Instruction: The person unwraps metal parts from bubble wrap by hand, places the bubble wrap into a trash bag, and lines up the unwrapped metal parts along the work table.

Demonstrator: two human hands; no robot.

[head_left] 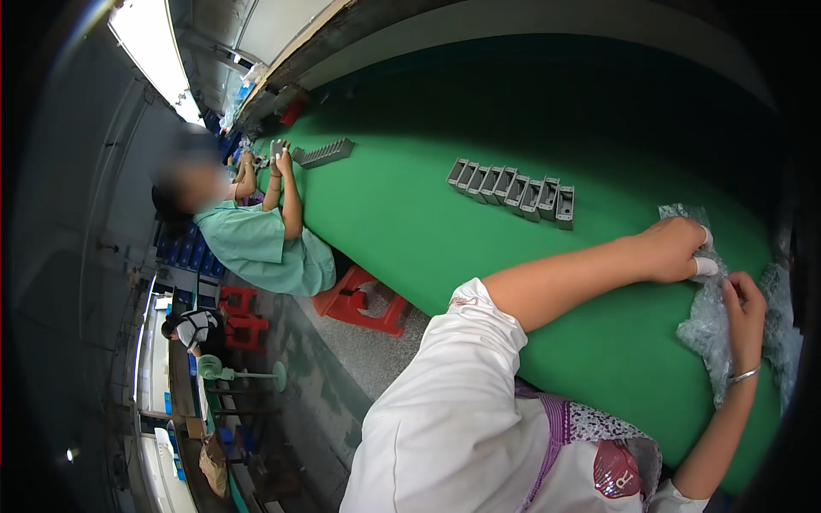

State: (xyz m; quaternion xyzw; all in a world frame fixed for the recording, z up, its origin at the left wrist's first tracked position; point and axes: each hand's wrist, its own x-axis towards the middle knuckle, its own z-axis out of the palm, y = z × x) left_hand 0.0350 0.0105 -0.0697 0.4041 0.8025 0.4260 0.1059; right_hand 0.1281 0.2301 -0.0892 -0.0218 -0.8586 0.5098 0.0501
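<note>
My left hand (674, 249) reaches across to the right side of the green table, white covers on its fingertips, its fingers closed on clear bubble wrap (705, 321). Just below it, my right hand (746, 312), with a silver bangle at the wrist, has its fingers curled in and pressed to the edge of the same wrap. The wrap hangs crumpled between and beside the hands; whether anything lies inside it cannot be made out. To the left of my hands, a slanting row of several grey metal housings (513, 190) stands on the green surface (410, 231).
More bubble wrap (780, 329) lies at the far right. At the left a co-worker in a green shirt (256, 244) holds a grey part near another row of grey parts (327, 154). Red stools (363, 303), a green fan (244, 374) and another person (195, 329) are beyond.
</note>
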